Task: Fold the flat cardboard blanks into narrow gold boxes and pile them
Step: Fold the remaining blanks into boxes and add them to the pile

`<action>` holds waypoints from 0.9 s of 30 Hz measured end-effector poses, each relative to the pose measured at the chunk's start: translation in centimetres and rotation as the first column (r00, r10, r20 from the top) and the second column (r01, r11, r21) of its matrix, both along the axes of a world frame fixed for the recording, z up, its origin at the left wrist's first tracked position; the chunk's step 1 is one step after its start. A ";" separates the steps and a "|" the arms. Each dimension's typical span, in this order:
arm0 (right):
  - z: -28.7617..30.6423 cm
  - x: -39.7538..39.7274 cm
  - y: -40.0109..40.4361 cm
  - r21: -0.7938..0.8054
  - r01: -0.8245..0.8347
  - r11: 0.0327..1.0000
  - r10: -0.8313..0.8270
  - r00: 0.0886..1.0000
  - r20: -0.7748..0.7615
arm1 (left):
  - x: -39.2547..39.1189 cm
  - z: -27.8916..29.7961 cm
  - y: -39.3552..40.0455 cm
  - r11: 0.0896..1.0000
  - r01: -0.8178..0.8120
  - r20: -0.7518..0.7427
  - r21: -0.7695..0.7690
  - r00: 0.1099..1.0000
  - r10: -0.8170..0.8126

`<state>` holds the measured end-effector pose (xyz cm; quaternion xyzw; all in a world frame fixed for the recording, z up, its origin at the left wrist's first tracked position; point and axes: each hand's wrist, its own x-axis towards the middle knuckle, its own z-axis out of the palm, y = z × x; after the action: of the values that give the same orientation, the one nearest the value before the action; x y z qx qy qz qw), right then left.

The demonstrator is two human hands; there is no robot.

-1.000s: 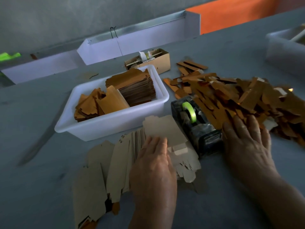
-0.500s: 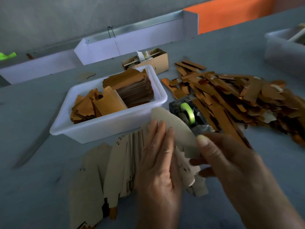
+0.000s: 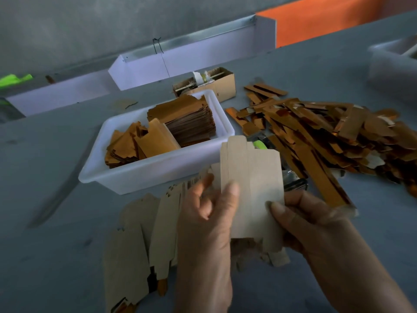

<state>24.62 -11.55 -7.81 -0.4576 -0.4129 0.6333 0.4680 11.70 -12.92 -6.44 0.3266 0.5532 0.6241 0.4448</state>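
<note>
Both hands hold one flat cardboard blank (image 3: 251,188) up off the surface (image 3: 56,256), plain brown side toward the camera, so that its scored lines can be seen and folded. The left hand (image 3: 207,224) pinches the blank's left edge with its thumb on the front face; the right hand (image 3: 316,224) grips the right edge in the same way, fingers curled behind. Holding it by opposite edges probably leaves the middle panels free to bend along the creases.

Below the hands, a fan of unfolded blanks (image 3: 144,233) lies spread on the surface within easy reach. To the right, the folded narrow gold boxes (image 3: 338,134) lie in a loose pile, close enough to drop each new one on. A white tub (image 3: 153,175) behind holds stacked gold pieces. A tape dispenser (image 3: 293,181) is mostly hidden behind the blank, so its details are unclear. No brand, label or writing can be read anywhere.
</note>
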 end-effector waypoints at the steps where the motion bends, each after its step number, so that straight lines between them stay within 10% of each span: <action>1: -0.1 0.0 -0.1 0.002 -0.022 1.000 0.021 1.000 0.005 | 0.0 0.0 0.0 0.999 0.030 -0.027 -0.019 0.999 -0.030; 27: 0.9 -1.0 -1.9 0.402 -0.003 0.916 -0.163 0.912 0.377 | 0.5 -0.3 -0.1 0.991 0.116 -0.271 -0.064 0.954 -0.129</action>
<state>23.65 -13.46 -6.86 -0.4912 -0.5995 0.4092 0.4815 12.15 -13.07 -6.71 0.4331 0.6027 0.5308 0.4091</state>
